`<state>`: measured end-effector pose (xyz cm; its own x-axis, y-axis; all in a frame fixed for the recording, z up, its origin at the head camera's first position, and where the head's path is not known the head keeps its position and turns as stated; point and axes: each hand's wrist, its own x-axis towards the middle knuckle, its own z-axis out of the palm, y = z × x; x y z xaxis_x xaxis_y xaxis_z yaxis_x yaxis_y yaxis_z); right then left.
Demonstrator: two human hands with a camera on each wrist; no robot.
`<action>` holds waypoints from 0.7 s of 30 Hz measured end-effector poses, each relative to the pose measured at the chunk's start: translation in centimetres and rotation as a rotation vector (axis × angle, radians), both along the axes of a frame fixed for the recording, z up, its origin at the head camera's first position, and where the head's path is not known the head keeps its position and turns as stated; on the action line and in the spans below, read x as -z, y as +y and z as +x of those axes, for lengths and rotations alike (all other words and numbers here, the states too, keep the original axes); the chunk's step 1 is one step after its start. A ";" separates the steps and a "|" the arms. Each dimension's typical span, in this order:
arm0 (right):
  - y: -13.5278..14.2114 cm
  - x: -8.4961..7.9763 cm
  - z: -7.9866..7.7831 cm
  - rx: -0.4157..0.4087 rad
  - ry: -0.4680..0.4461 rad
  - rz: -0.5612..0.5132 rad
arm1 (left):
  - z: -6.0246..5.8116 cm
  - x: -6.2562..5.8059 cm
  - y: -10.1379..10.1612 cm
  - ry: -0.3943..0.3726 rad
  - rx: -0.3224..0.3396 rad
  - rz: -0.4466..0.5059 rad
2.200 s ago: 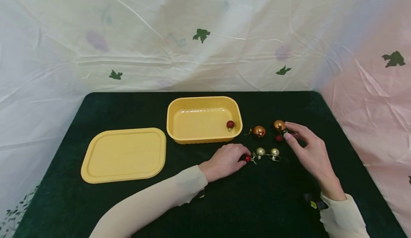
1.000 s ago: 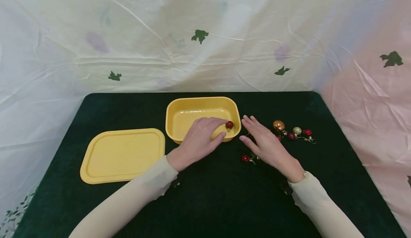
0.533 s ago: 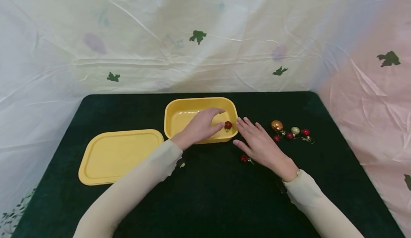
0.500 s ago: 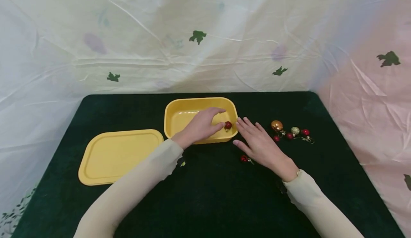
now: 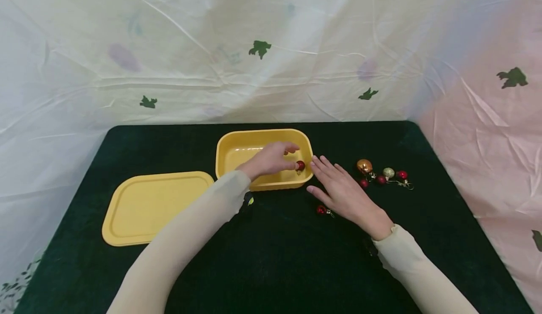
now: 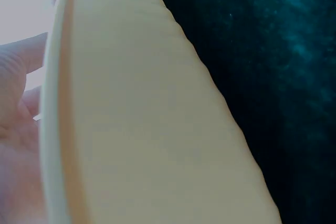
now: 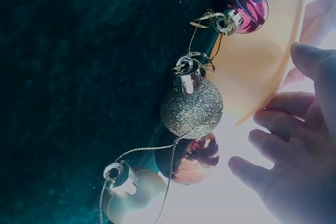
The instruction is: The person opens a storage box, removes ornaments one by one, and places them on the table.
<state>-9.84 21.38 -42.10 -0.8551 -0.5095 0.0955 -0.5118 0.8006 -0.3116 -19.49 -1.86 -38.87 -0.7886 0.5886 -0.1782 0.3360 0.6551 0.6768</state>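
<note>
My left hand [image 5: 269,158] reaches inside the yellow box [image 5: 281,185], its thumb tip right at a dark red Christmas bauble [image 5: 300,165] lying at the box's right end. In the left wrist view the box's wall covers part of that hand [image 6: 18,145]. My right hand [image 5: 345,196] is spread with straight fingers, fingertips at the box's right rim. The right wrist view shows baubles hidden beneath it from above: a red one [image 7: 254,6], a glittery pale gold one [image 7: 191,108], a copper one [image 7: 191,161] and a shiny gold one [image 7: 136,198].
A flat yellow lid [image 5: 158,208] lies left of the box on the dark green table [image 5: 271,267]. Right of my right hand sit a copper bauble [image 5: 364,166], a pale gold bauble [image 5: 388,173] and several red ones. A patterned cloth [image 5: 190,45] hangs behind the table.
My left hand went from a red bauble near the front to inside the box, then lower towards the bauble there. My right hand moved left to the box's right end, leaving baubles at the right.
</note>
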 end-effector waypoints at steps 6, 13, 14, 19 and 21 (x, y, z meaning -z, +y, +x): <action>0.0 0.0 0.2 0.001 0.000 0.002 | -0.4 0.7 1.1 -0.033 0.035 -0.038; 0.0 0.1 0.3 -0.006 -0.002 -0.012 | -0.8 1.2 1.8 -0.011 0.053 -0.074; 0.0 0.1 0.3 -0.007 -0.002 -0.012 | -0.9 1.3 1.8 -0.013 0.050 -0.074; 0.0 0.2 0.2 -0.009 -0.001 -0.014 | -1.0 1.7 2.1 -0.020 0.025 -0.071; 0.0 0.1 0.2 -0.010 0.003 -0.015 | -1.1 1.9 2.2 -0.017 0.026 -0.063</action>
<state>-9.64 21.42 -42.24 -0.8499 -0.5163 0.1057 -0.5205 0.7908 -0.3220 -20.57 0.37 -40.76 -0.7696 0.5959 -0.2293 0.3421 0.6880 0.6400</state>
